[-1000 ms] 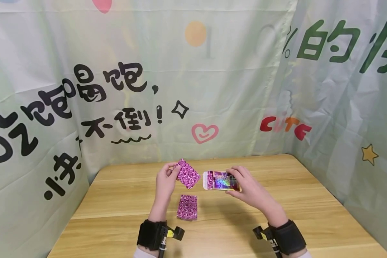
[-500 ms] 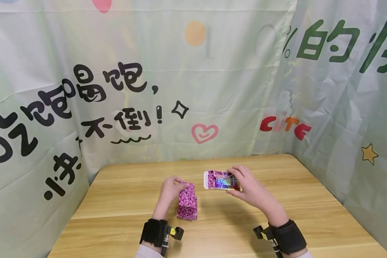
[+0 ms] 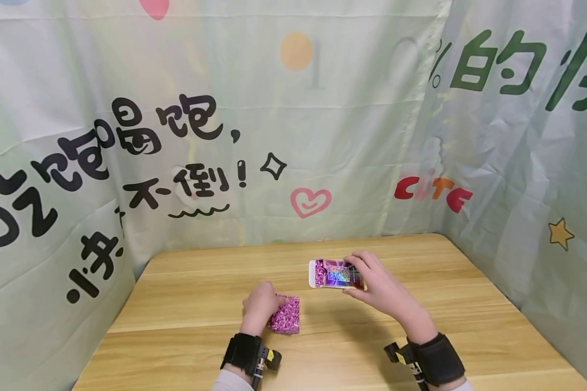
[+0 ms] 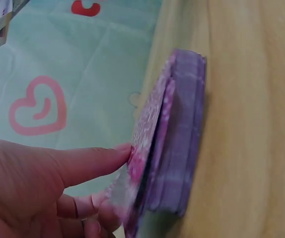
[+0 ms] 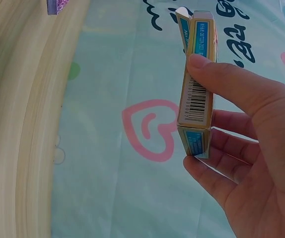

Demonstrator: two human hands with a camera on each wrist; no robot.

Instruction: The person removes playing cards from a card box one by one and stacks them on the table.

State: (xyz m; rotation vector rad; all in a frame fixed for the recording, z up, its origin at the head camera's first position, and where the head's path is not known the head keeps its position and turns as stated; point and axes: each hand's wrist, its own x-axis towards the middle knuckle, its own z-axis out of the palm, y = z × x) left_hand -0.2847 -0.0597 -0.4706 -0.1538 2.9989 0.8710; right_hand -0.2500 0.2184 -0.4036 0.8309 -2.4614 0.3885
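A thick stack of playing cards (image 3: 287, 319) with pink-purple swirled backs lies on the wooden table. My left hand (image 3: 261, 303) is at its left edge. In the left wrist view, thumb and fingers pinch a few top cards (image 4: 145, 131), slightly raised at the near end over the pale-edged stack (image 4: 182, 134). My right hand (image 3: 378, 283) grips a small cardboard card box (image 3: 339, 273) above the table, its shiny rainbow face up and its flap end pointing left. The right wrist view shows the box's narrow barcode side (image 5: 196, 99), with the thumb pressed on it.
The wooden table (image 3: 186, 304) reaches back to a pale printed curtain (image 3: 352, 136), which also hangs along the left and right sides. Each wrist wears a black strap with a small camera (image 3: 273, 359).
My left hand has brought its cards down and toward me, from beside the box onto the stack on the table. The right hand and box have stayed nearly still.
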